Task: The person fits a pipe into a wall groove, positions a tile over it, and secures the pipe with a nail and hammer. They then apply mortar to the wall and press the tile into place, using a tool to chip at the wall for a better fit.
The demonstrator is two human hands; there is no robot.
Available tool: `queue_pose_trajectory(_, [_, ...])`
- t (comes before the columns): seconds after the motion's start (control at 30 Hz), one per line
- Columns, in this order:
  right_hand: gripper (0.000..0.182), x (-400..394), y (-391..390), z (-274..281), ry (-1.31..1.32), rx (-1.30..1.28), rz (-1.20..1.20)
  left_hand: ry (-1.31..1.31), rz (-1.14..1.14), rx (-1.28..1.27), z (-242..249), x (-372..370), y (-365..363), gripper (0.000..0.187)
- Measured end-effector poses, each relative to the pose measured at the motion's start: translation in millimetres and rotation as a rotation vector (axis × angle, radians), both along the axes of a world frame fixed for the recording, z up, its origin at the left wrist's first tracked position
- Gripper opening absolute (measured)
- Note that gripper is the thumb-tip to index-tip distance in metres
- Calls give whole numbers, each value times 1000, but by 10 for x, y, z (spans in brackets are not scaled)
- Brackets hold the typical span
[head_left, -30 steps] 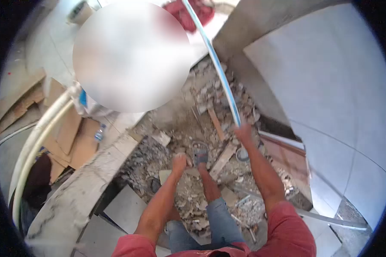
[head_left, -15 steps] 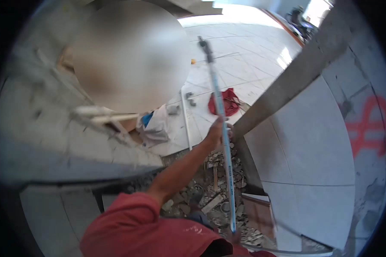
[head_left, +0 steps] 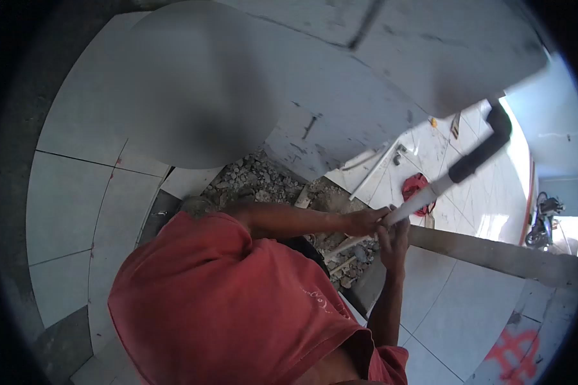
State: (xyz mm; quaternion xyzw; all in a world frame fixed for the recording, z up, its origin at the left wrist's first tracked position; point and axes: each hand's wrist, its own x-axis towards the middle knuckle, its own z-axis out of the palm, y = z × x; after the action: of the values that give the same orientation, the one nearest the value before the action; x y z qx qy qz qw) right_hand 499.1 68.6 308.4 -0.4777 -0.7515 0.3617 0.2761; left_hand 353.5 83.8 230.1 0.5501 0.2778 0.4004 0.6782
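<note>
A white plastic pipe (head_left: 410, 206) slants up and to the right in front of me. Dark grey fittings (head_left: 478, 154), with an elbow bend at the tip, cap its far end. My left hand (head_left: 365, 222) is closed round the pipe from the left. Right beside it, my right hand (head_left: 395, 240) grips the same pipe, its fingers partly wrapped. The pipe's lower part runs back past my hands over the rubble and is partly hidden by my left hand.
Broken rubble (head_left: 253, 179) fills the gap below. A red bag (head_left: 414, 186) and a thin white pipe (head_left: 374, 170) lie on the tiled floor (head_left: 459, 208). A concrete ledge (head_left: 488, 251) runs to the right. A motorbike (head_left: 542, 221) stands at far right.
The pipe has swung from nearly upright to slanting right, its elbow end now closer to me. My right hand has come up beside my left on it. My view has turned.
</note>
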Motion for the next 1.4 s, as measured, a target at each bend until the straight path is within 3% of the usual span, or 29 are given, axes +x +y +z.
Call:
queue_pose_trajectory(0.03, [47, -176, 8, -49, -10, 3, 0, -10, 0, 3, -93, -120, 18, 31])
queue_pose_trajectory(0.1, [42, -457, -91, -398, 171, -88, -210, 272, -20, 256, -348, -299, -81, 36])
queue_pose_trajectory(0.17, [38, -494, -238, -698, 108, -68, -209, 87, 51, 292, -368, -557, -299, 39])
queue_pose_trajectory(0.23, [30, -831, -415, -709, -90, -36, -7, -73, 116, 336, -385, -992, -421, 42])
queue_pose_trajectory(0.3, [26, -1330, -540, -524, -170, -127, -8, 324, -64, 212, -445, -1463, -574, 44])
queue_pose_trajectory(0.37, [24, -1783, -478, -515, -224, -232, 68, 276, 15, 237, -689, -1755, -644, 41])
queue_pose_trajectory(0.43, [26, -2057, -378, -836, -247, -251, 155, 539, -143, 162, -798, -2130, -633, 49])
queue_pose_trajectory(0.5, [28, -2345, -309, -1144, -295, -198, 128, 576, -20, 69, -1202, -2364, -641, 48])
queue_pose_trajectory(0.6, [36, -2654, -206, -1544, -318, -242, 80, 787, 40, -47, -1123, -2837, -697, 50])
queue_pose_trajectory(0.67, [41, -2782, -143, -1800, -318, -320, 92, 602, 374, 31, -1350, -3014, -758, 51])
queue_pose_trajectory(0.73, [53, -2879, -59, -2017, -25, -222, 261, 580, 482, 78, -1105, -3147, -733, 51])
queue_pose_trajectory(0.77, [53, -2903, -16, -2122, -23, -217, 266, 555, 586, 117, -925, -3215, -725, 51])
queue_pose_trajectory(0.83, [53, -2925, 33, -2416, -235, -337, 267, 442, 573, 9, -546, -3302, -682, 50])
queue_pose_trajectory(0.87, [48, -2874, -9, -2723, -145, -203, 259, 409, 602, -38, -470, -3325, -647, 47])
queue_pose_trajectory(0.9, [48, -2925, -1, -2686, -141, -204, 261, 376, 630, -83, -424, -3352, -593, 43])
queue_pose_trajectory(0.97, [47, -2994, -75, -2545, -190, -620, 268, 467, 610, -75, -375, -3402, -534, 39])
queue_pose_trajectory(1.03, [42, -2921, -111, -2985, -206, -665, 254, 554, 581, -65, -392, -3406, -495, 35])
queue_pose_trajectory(1.1, [33, -2892, -126, -3115, -281, -582, 479, 668, 640, -26, -446, -3370, -475, 31])
queue_pose_trajectory(1.13, [33, -2953, -154, -2973, -282, -590, 475, 666, 633, -32, -457, -3369, -466, 31])
queue_pose_trajectory(1.2, [28, -3048, -221, -2707, 287, -1199, -5, 695, 676, -11, -474, -3365, -478, 33])
queue_pose_trajectory(1.23, [28, -3005, -197, -2856, 284, -1206, -11, 692, 671, -19, -465, -3355, -505, 33])
queue_pose_trajectory(1.3, [36, -3007, -85, -3136, -416, -298, 827, 600, 726, -77, -437, -3379, -522, 33])
queue_pose_trajectory(1.33, [36, -3068, -92, -2945, -412, -299, 827, 603, 724, -78, -466, -3389, -529, 33])
queue_pose_trajectory(1.4, [41, -3162, -107, -2575, -44, -1082, 387, 607, 777, -63, -521, -3412, -529, 34])
